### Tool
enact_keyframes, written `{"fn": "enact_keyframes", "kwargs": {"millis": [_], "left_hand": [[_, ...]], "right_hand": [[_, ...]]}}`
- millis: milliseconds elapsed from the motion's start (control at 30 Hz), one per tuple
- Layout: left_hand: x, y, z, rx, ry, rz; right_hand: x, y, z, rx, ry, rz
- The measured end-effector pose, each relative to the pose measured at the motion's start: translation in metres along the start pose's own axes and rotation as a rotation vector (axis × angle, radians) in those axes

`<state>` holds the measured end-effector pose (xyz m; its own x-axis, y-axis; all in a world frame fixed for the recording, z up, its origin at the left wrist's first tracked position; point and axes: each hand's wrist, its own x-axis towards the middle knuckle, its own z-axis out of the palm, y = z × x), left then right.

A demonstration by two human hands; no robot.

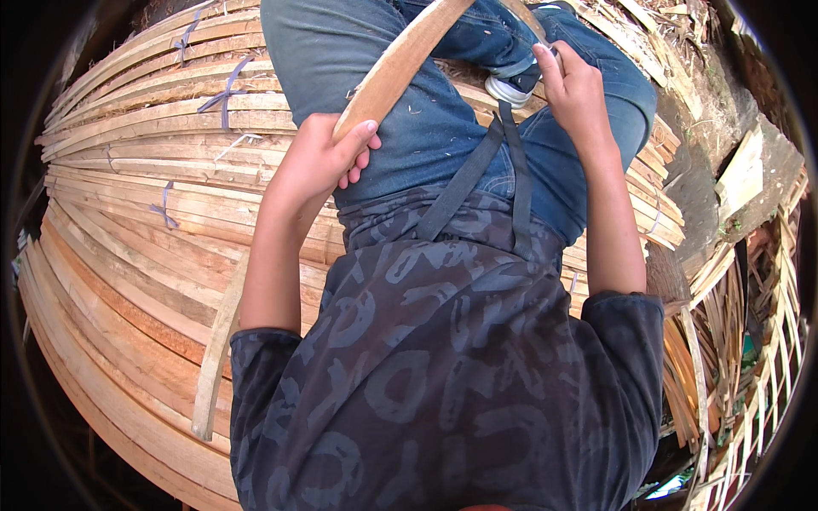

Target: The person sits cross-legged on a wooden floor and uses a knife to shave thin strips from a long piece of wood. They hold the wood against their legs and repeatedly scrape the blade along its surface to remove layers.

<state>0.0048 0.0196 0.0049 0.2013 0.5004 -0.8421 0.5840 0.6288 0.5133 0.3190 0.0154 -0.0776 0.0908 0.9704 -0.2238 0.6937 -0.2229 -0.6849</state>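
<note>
My left hand (322,157) is closed around the near end of a pale, flat wooden slat (402,66). The slat slants up and right over my left thigh and leaves the view at the top edge. Above my right knee, my right hand (575,89) is closed, thumb pressed along its grip. A narrow, curved tan piece (521,19) runs from its fingertips to the top edge. Whether that is a tool or another part of the wood, I cannot make out. Small shavings lie on my jeans (341,51).
I sit on bundles of long wooden slats (153,136), several tied with purplish cord (225,95). One loose slat (217,358) lies across them by my left elbow. To the right are flat stone (694,179), thin strips (728,341) and a woven lattice (775,383).
</note>
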Motion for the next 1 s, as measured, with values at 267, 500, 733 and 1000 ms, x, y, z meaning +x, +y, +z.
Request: {"fn": "enact_keyframes", "kwargs": {"millis": [267,500,733,1000], "left_hand": [[-0.002,0.003,0.005,0.029,0.049,0.022],[-0.002,0.002,0.004,0.064,0.05,0.013],[-0.002,-0.001,0.002,0.044,0.022,0.01],[-0.002,0.0,0.001,0.023,0.011,0.024]], "right_hand": [[0.008,-0.021,0.037,-0.111,-0.055,-0.22],[0.024,-0.008,0.038,-0.259,-0.021,-0.275],[0.047,0.027,0.033,-0.266,0.065,-0.113],[0.035,0.085,-0.016,-0.313,0.125,0.112]]}}
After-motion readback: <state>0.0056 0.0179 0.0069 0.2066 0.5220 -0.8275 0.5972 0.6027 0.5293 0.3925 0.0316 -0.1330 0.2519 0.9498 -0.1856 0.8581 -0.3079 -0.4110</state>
